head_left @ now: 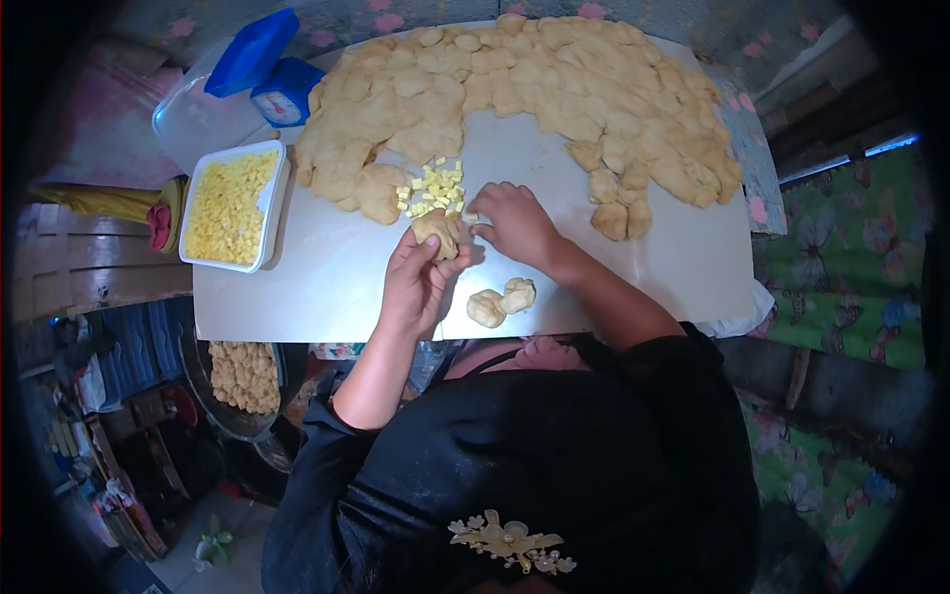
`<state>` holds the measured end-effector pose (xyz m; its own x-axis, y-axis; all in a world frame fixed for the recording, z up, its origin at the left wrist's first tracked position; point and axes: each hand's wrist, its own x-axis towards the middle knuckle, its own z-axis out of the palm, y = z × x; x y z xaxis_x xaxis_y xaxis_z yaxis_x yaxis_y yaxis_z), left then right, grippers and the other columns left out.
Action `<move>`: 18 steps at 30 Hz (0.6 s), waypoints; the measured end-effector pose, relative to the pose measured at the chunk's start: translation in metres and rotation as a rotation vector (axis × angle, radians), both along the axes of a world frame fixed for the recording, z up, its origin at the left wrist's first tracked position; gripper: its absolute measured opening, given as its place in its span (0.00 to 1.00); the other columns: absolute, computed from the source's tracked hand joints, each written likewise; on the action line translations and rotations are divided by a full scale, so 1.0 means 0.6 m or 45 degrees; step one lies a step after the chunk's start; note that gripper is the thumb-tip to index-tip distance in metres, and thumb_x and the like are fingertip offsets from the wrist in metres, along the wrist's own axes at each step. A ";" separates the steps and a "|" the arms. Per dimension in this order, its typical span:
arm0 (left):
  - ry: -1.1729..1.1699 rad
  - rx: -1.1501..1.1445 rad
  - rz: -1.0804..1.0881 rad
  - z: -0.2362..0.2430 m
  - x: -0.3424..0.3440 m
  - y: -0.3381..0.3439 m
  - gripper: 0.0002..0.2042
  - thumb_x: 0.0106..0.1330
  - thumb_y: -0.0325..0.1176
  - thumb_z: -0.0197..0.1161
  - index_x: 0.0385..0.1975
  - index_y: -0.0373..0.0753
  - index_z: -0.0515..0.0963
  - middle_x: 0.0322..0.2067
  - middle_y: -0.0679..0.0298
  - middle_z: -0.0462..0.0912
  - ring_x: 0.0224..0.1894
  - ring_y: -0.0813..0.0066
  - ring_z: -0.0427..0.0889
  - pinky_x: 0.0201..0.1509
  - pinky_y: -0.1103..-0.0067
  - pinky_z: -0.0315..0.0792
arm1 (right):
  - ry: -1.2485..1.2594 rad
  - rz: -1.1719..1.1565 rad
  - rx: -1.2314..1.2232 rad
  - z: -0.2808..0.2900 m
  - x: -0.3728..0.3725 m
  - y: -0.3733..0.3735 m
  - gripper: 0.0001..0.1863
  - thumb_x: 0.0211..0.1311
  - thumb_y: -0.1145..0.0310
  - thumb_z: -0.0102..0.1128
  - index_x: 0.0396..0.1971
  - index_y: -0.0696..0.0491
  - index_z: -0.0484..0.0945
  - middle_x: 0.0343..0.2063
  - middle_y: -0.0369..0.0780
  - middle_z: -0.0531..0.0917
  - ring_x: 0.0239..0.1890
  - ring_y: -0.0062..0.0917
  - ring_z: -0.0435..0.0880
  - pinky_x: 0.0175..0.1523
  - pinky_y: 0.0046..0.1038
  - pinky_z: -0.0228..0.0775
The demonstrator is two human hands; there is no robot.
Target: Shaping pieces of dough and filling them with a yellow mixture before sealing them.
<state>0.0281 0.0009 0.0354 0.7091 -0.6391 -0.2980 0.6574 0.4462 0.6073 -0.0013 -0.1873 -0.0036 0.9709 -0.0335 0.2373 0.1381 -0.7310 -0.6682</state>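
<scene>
My left hand (416, 277) grips a lump of tan dough (440, 233) below a small loose pile of pale yellow cubes (430, 183). My right hand (510, 223) is beside that pile, fingers curled around what looks like a single cube (472, 217) at its fingertips. Nearer me on the white tabletop (643, 287) lie two rounded dough pieces (485, 308). A broad mass of flattened, joined dough pieces (554, 79) spreads along the back and both sides of the work area.
At the left stand a white tub of yellow cubes (228, 203), a blue scale (282, 99) and a clear lid (183, 109). A dark pan of lumpy tan pieces (242, 381) is below the table's front-left edge. A green butterfly-patterned cloth (851, 257) hangs at right.
</scene>
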 end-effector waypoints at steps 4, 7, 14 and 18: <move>0.094 -0.030 0.030 0.005 0.004 0.015 0.20 0.66 0.26 0.49 0.58 0.30 0.59 0.47 0.48 0.72 0.44 0.60 0.79 0.50 0.69 0.77 | 0.171 0.081 0.423 0.019 -0.002 0.005 0.09 0.49 0.67 0.65 0.30 0.53 0.80 0.35 0.39 0.76 0.40 0.29 0.76 0.47 0.30 0.67; 0.004 -0.027 -0.042 0.012 -0.004 0.014 0.23 0.66 0.29 0.51 0.60 0.31 0.56 0.50 0.49 0.71 0.49 0.59 0.77 0.54 0.67 0.74 | 0.097 0.252 0.975 0.057 -0.004 0.014 0.08 0.49 0.69 0.66 0.30 0.54 0.80 0.35 0.35 0.74 0.41 0.22 0.73 0.45 0.25 0.64; -0.405 0.101 -0.297 0.026 -0.025 -0.004 0.33 0.63 0.20 0.51 0.67 0.40 0.43 0.55 0.53 0.67 0.54 0.63 0.72 0.61 0.69 0.65 | 0.125 0.140 0.488 0.109 -0.031 0.032 0.09 0.51 0.76 0.59 0.34 0.56 0.75 0.35 0.36 0.73 0.34 0.20 0.74 0.38 0.22 0.67; -0.448 0.318 -0.307 0.026 -0.020 -0.016 0.24 0.62 0.17 0.47 0.59 0.37 0.57 0.51 0.59 0.69 0.53 0.72 0.70 0.55 0.75 0.69 | 0.123 0.125 0.750 0.097 -0.042 0.023 0.09 0.54 0.76 0.55 0.37 0.57 0.75 0.35 0.39 0.74 0.34 0.25 0.75 0.40 0.24 0.68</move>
<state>0.0161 -0.0086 0.0507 0.6351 -0.7367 -0.2321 0.4599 0.1192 0.8799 -0.0267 -0.1734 0.0546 0.9923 -0.0415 0.1167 0.1048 -0.2213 -0.9696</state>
